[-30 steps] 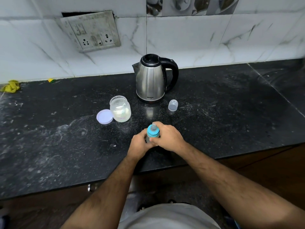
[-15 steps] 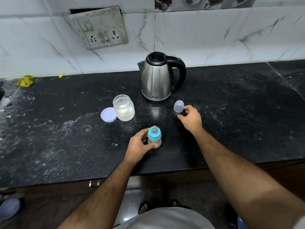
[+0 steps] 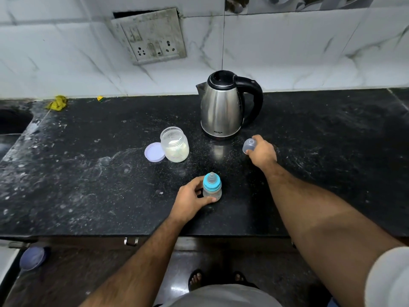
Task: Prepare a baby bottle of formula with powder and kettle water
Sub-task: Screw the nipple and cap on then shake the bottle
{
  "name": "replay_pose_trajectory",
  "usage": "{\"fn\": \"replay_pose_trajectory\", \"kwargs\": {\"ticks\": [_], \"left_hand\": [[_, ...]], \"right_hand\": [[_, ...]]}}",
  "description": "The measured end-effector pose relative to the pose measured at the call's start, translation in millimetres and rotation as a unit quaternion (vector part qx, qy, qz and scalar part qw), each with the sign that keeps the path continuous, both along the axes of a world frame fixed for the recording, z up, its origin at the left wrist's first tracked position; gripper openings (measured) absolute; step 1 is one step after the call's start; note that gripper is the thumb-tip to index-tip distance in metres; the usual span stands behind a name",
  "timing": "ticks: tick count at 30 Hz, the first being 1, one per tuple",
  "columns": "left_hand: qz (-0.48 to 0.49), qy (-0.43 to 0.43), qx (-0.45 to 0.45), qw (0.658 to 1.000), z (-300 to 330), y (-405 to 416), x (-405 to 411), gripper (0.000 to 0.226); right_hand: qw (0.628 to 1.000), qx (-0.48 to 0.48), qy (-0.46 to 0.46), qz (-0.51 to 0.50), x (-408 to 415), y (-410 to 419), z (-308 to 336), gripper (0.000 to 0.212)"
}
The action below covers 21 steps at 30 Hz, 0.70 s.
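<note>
**Cap in our right hand, bottle steadied in our left**

Our right hand (image 3: 263, 151) pinches the clear bottle cap (image 3: 249, 146) between thumb and fingertips, its domed end turned toward the left; whether the cap still touches the surface we cannot tell. Our left hand (image 3: 190, 199) curls around the baby bottle (image 3: 212, 189), thumb along its near side and fingers around the far side. The bottle stands upright on the black countertop (image 3: 88, 185), with its blue collar and teat screwed on.

The two grips sit well apart, the cap hand farther from us and to the right of the bottle hand. Just beyond the cap hand and slightly left stands the steel kettle (image 3: 223, 107), lid closed, black handle facing right. Beyond the bottle hand and to its left is the open powder jar (image 3: 174, 145), pale powder filling its lower part. The jar's lilac lid (image 3: 153, 152) lies flat, touching the jar's left side.

Farther out, a socket plate (image 3: 152, 36) is mounted on the marble-tiled wall (image 3: 309, 52) behind the kettle. A crumpled yellow scrap (image 3: 57, 103) lies at the counter's back edge, far to the left of both grips.
</note>
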<state>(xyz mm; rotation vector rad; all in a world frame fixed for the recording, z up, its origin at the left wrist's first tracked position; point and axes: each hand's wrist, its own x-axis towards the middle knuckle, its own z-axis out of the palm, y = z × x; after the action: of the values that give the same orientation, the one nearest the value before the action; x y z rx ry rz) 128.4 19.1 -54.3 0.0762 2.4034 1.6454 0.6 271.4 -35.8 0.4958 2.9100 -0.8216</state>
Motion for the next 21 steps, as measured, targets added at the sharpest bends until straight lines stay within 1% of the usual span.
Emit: {"fn": "replay_pose_trajectory", "kwargs": {"ticks": [4,6,10,13,17,19,21], "left_hand": [[0.001,-0.001,0.001,1.000,3,0,2,0.064],[0.002,-0.001,0.003,1.000,4,-1,2,0.063],[0.002,0.006,0.003,1.000,4,-3,2,0.058],[0.003,0.009,0.004,1.000,3,-3,2,0.057],[0.004,0.011,0.006,1.000,-1,-3,1,0.059],[-0.001,0.014,0.010,1.000,-2,-4,1,0.059],[-0.006,0.018,0.016,1.000,-4,-6,0,0.058]], "right_hand": [[0.999,-0.031,0.018,-0.011,7,-3,1,0.040],[0.998,-0.057,0.034,-0.012,13,-7,3,0.038],[0.987,-0.143,0.073,0.007,34,-25,15,0.039],[0.971,-0.217,0.103,0.012,59,-42,32,0.038],[0.943,-0.293,0.147,0.062,98,-63,55,0.044],[0.927,-0.320,0.175,0.084,117,-72,62,0.043],[0.919,-0.322,0.205,0.100,130,-79,65,0.042]]}}
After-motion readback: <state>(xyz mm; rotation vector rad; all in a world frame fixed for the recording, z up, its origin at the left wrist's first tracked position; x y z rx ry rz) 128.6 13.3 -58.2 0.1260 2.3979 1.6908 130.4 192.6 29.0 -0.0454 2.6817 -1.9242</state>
